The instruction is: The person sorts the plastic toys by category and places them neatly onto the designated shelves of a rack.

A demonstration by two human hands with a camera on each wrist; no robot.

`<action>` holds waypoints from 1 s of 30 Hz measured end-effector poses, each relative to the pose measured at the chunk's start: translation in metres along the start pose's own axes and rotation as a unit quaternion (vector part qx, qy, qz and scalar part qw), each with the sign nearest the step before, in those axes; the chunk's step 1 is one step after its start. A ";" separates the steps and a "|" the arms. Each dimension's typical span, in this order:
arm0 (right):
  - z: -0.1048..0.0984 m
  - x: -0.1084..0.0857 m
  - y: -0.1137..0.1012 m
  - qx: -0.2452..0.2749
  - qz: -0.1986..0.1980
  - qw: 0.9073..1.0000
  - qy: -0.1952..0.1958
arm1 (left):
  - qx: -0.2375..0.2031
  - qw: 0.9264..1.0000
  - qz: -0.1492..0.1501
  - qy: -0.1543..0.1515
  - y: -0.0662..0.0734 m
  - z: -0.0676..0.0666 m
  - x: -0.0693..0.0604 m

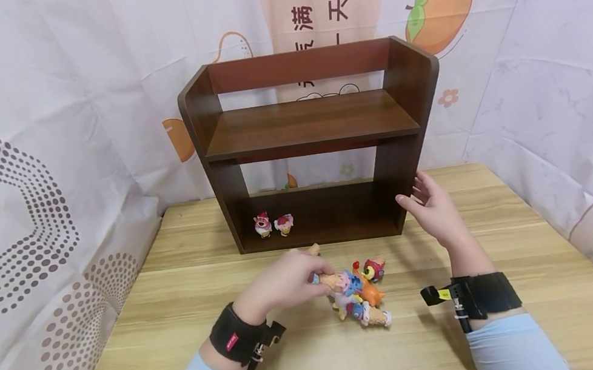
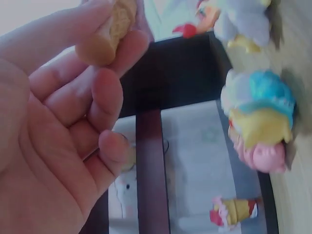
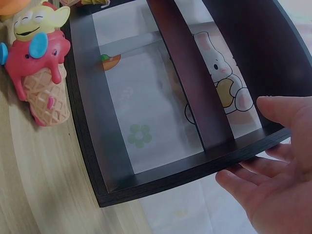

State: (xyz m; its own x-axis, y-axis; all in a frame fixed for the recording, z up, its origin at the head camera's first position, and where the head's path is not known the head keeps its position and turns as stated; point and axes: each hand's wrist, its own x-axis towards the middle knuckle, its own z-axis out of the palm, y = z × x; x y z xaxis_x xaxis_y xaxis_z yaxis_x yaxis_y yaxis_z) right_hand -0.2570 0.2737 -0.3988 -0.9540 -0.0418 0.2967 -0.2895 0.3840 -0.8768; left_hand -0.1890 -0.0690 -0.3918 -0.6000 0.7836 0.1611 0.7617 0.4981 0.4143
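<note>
Nearest cone: a small white-and-blue plastic figure with a tan waffle cone (image 1: 375, 316) lies on its side on the pale wood-grain table (image 1: 317, 366), not yet shelved.
Orange figure: a glossy orange plastic figure (image 1: 370, 294) lies just behind it in the loose heap; where one toy ends and the next begins is hard to tell.
Left hand: the left hand (image 1: 292, 278) pinches a tan-coned figure with a pink-and-blue top (image 1: 331, 282) between thumb and fingers, above the heap.
Red figure: a red elephant-like figure with a yellow smiling head and waffle cone (image 3: 41, 58) lies on the table, at the heap's far side.
Tan tip: a tan rounded end (image 1: 313, 249) shows beyond the left hand; the rest is hidden.
Right hand: the right hand (image 1: 431, 209) straddles the side panel of the dark brown wooden shelf (image 1: 312, 125), thumb inside, fingers outside; how firmly, I cannot tell.
Lower board: a red-and-white figure (image 1: 263, 225) and a pink-topped cone figure (image 1: 283, 225) stand side by side near its left end.
Progress: seemingly early; two placed, one in hand, several left on the table.
</note>
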 end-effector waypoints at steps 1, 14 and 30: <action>0.000 0.000 0.000 0.001 -0.001 1.000 0.000 | 0.001 1.000 -0.004 0.004 -0.002 -0.002 -0.001; 0.002 0.002 0.002 0.012 0.000 1.000 0.000 | -0.007 0.998 -0.029 -0.058 -0.026 -0.007 -0.019; 0.000 0.002 0.003 0.005 0.004 1.000 -0.003 | 0.022 0.989 -0.092 -0.117 -0.041 0.013 -0.028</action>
State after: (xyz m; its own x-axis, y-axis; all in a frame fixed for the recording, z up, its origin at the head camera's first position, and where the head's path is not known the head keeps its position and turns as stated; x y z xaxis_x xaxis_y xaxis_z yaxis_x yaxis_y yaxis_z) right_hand -0.2598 0.2747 -0.4008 -0.9570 -0.0442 0.2866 -0.2818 0.3755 -0.8829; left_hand -0.2000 -0.1069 -0.4249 -0.6596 0.7408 -0.1273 0.6583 0.6510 0.3780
